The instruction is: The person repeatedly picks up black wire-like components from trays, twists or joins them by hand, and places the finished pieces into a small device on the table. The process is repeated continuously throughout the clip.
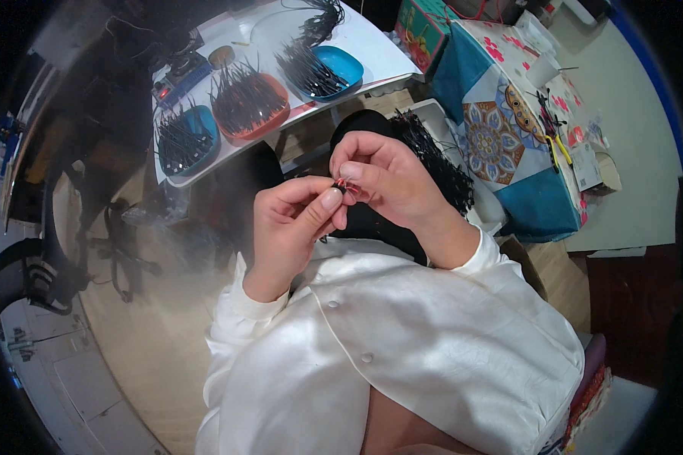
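overhead, white table (372,57) with wire-filled bowls (250,106)

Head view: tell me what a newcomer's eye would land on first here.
First, the two hands meeting at the centre: the left hand and right hand pinch a small black and red wire piece between their fingertips. Next, on the white table at upper left, an orange bowl and blue bowls bristle with thin black wires. To the right sits a bright patterned cloth.
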Action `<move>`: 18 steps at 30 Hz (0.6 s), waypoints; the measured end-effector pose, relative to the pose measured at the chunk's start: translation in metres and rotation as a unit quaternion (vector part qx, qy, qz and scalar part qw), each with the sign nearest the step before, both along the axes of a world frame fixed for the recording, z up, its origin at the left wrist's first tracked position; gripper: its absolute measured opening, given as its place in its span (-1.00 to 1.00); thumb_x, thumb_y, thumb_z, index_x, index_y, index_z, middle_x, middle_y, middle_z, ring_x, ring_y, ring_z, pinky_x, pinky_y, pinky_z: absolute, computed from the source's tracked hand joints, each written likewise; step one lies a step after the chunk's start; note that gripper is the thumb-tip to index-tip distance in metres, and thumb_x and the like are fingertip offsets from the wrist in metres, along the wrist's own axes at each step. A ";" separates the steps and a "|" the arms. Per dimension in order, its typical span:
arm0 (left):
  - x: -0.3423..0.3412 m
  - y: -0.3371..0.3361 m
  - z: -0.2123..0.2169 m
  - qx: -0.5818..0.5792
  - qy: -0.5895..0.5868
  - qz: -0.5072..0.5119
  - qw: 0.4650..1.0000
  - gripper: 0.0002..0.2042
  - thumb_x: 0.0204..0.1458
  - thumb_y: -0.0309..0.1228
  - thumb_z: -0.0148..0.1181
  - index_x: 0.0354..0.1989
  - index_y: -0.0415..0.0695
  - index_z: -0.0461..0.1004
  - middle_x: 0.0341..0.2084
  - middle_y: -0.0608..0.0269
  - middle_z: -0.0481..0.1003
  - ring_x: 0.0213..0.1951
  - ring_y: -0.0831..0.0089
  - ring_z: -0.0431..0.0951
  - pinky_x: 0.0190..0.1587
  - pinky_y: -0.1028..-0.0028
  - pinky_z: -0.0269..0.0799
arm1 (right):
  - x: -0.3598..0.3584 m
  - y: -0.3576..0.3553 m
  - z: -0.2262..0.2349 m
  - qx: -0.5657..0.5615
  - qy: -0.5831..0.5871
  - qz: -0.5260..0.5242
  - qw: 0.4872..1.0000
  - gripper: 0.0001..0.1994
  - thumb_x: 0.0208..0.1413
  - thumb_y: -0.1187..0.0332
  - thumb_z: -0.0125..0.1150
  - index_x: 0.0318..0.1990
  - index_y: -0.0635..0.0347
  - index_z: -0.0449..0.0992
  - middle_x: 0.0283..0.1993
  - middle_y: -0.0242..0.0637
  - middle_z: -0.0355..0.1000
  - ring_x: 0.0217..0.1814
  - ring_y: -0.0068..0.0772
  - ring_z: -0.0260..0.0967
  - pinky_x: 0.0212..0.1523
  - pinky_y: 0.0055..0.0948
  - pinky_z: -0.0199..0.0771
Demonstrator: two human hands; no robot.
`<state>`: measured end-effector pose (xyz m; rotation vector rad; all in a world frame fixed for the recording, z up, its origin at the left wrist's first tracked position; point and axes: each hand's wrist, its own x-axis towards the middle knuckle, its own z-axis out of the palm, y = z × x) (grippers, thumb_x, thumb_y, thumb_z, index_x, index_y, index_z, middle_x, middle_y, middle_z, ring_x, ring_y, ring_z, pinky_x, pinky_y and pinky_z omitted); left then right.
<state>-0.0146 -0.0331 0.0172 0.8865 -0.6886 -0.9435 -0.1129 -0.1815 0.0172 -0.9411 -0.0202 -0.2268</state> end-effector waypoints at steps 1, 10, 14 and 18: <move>-0.002 0.000 0.000 0.007 -0.008 0.006 1.000 -0.87 0.16 -0.54 0.10 -0.24 -0.36 0.53 -0.56 0.23 0.49 -0.57 0.68 0.34 -0.56 0.70 0.14 | 0.000 0.000 -0.002 0.027 0.006 0.019 0.999 -0.85 0.20 0.40 0.13 -0.17 0.27 0.38 -0.32 -0.37 0.42 -0.33 -0.64 0.42 -0.32 -0.67 0.46; 0.000 0.000 -0.001 0.052 -0.072 -0.006 0.996 -0.85 0.16 -0.54 0.11 -0.18 -0.35 0.54 -0.55 0.26 0.50 -0.57 0.71 0.31 -0.55 0.70 0.17 | 0.000 0.000 -0.010 0.008 0.008 0.008 1.000 -0.84 0.20 0.35 0.14 -0.17 0.21 0.36 -0.31 -0.42 0.37 -0.38 -0.67 0.40 -0.34 -0.62 0.52; 0.001 0.002 0.003 0.047 -0.056 -0.025 0.997 -0.86 0.16 -0.54 0.11 -0.20 -0.34 0.55 -0.57 0.29 0.50 -0.59 0.72 0.30 -0.57 0.70 0.15 | -0.002 0.001 -0.015 0.077 0.003 0.075 0.994 -0.83 0.20 0.32 0.15 -0.18 0.19 0.35 -0.31 -0.45 0.35 -0.35 -0.71 0.35 -0.28 -0.67 0.46; 0.002 0.002 0.004 0.068 -0.063 -0.017 0.996 -0.87 0.15 -0.53 0.13 -0.23 -0.33 0.56 -0.59 0.30 0.49 -0.60 0.73 0.30 -0.57 0.70 0.14 | 0.000 0.003 -0.015 0.013 0.036 0.027 0.999 -0.79 0.21 0.24 0.14 -0.20 0.18 0.34 -0.31 -0.44 0.33 -0.36 -0.72 0.29 -0.32 -0.72 0.35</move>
